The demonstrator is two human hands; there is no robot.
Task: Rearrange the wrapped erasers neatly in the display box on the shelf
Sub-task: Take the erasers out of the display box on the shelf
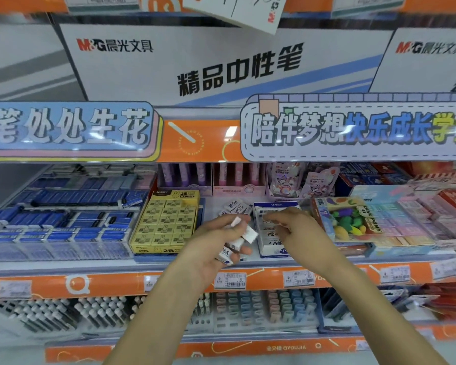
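Observation:
A white and blue display box [263, 247] stands on the middle shelf, with wrapped erasers lined up inside it. My left hand [216, 246] is just left of the box, palm up, holding several wrapped erasers [249, 234]. My right hand [295, 227] hovers over the box with bent fingers; I cannot tell if it pinches an eraser. More loose wrapped erasers [234, 206] lie in a heap on the shelf behind my left hand.
A yellow box of 2B erasers [166, 222] stands to the left, and blue eraser trays [63, 222] lie beyond it. A box of colourful toy erasers [350, 219] sits on the right. Price tags [231, 280] line the orange shelf edge. Pens fill the shelf below.

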